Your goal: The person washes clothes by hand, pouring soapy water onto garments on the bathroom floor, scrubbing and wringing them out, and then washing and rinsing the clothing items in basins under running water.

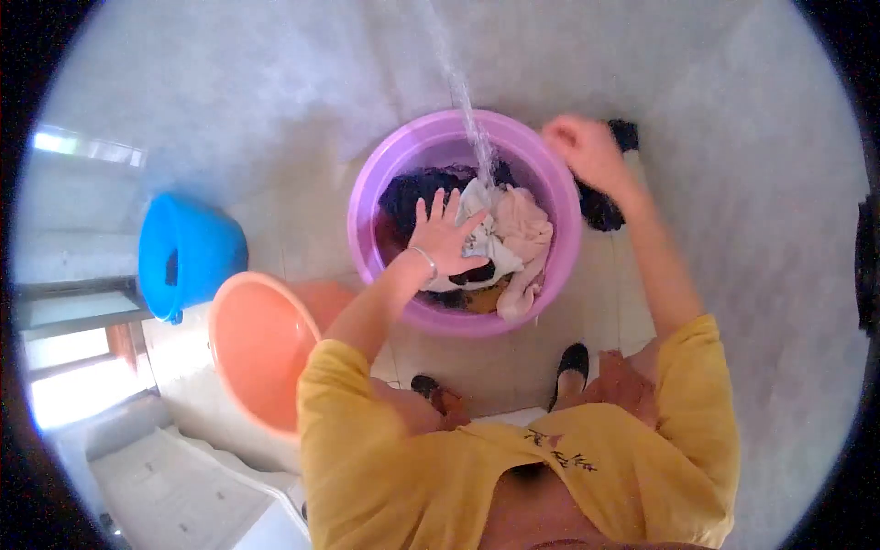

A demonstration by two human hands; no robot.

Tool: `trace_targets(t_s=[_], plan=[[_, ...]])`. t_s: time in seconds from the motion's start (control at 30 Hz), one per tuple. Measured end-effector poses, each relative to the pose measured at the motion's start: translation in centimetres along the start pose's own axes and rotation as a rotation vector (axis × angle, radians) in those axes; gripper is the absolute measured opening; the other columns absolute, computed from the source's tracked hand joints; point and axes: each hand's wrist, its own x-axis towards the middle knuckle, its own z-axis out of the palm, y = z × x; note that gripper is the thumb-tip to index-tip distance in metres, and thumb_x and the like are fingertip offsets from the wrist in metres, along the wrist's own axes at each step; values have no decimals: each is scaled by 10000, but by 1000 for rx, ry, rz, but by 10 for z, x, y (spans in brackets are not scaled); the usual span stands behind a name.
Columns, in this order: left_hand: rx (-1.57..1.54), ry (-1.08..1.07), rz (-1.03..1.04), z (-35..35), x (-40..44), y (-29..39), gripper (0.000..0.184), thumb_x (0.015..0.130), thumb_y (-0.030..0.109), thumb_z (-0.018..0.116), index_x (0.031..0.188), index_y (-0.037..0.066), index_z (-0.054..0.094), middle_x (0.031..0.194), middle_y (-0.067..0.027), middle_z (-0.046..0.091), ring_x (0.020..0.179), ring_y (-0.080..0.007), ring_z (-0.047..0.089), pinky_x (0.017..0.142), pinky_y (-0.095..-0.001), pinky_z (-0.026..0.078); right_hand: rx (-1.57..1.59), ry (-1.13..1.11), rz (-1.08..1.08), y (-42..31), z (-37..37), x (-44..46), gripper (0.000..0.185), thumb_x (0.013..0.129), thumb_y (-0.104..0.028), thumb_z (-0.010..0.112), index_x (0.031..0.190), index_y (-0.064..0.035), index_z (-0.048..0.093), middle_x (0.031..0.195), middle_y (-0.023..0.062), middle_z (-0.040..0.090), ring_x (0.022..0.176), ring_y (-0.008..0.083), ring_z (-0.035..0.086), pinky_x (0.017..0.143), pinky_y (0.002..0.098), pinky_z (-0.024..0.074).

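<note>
At the tub (569, 229), we likely soaked clothes (522, 223), left hand (444, 240) open (right hand (588, 154), couldn't tell); next, pressing seemed needed.

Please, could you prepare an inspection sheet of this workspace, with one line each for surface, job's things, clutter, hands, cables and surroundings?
Surface: light tiled floor.
Job's things: purple basin holding mixed clothes; a water stream falls into it.
Clutter: dark item, apparently cloth, outside the basin, on its right.
Hands: left hand spread open over the clothes, contact unclear; right hand blurred, near the basin's right rim, grip unclear.
Cables: nothing seen.
Surroundings: blue bucket and orange bucket to the left.
</note>
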Motion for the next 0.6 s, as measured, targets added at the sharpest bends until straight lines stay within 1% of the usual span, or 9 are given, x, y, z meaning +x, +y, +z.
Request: trace_targets(t_s=[0.07,0.13,0.17,0.27,0.33,0.4,0.43,0.5,0.6], plan=[[-9,6,-27,35,22,-5,661,716,504,450,1286,253,229,1335,-217,83,1240,-362,57,958,-539,46,58,195,-150,-14,-25,21,187,782,-178,514,869,-21,568,738,64,596,672,137,551,654,271,436],[-45,136,-36,84,43,-13,649,735,521,415,1290,251,216,1336,-202,111,1247,-335,54,967,-518,16,194,158,-126,-32,-31,32,228,784,-212,510,897,-21,561,782,76,597,708,165,560,669,284,437],[21,516,53,95,42,-12,457,797,371,425,1155,87,439,1183,-170,413,1145,-324,312,944,-505,181,330,125,-104,-35,-30,36,269,786,-246,506,924,-20,553,825,88,598,744,192,569,683,297,439],[6,552,14,87,52,-53,479,796,378,426,1187,102,408,1192,-200,392,1149,-337,299,949,-492,181,211,-83,-105,-4,9,36,215,804,-182,510,934,-15,547,867,30,573,794,105,525,722,249,422],[-152,721,-85,83,54,-79,490,795,383,425,1189,92,402,1178,-205,402,1142,-343,303,950,-476,191,281,-131,5,42,56,29,280,782,-253,527,948,-30,558,877,78,591,803,160,546,739,279,424],[-183,687,-135,87,62,-94,500,798,396,409,1208,112,381,1208,-208,368,1168,-345,264,965,-456,178,133,-161,165,88,108,24,353,761,-287,551,1010,-37,539,958,98,575,887,195,534,780,317,413],[-107,656,-170,92,69,-95,524,793,418,404,1231,136,348,1237,-215,323,1182,-356,230,969,-464,162,409,-108,271,94,128,18,453,764,-327,535,1123,-61,464,1079,135,513,992,235,484,847,327,370],[-38,504,-279,108,83,-89,623,767,492,399,1292,204,225,1313,-224,171,1209,-393,138,973,-497,102,403,207,366,105,175,11,555,761,-351,527,1215,-78,360,1201,194,388,1102,296,381,916,351,299],[-298,481,-284,143,79,-54,742,684,536,478,1297,231,194,1335,-219,71,1164,-446,184,888,-581,200,-35,224,241,84,215,-15,691,710,-390,567,1262,-89,280,1277,238,236,1159,398,244,946,430,223]])
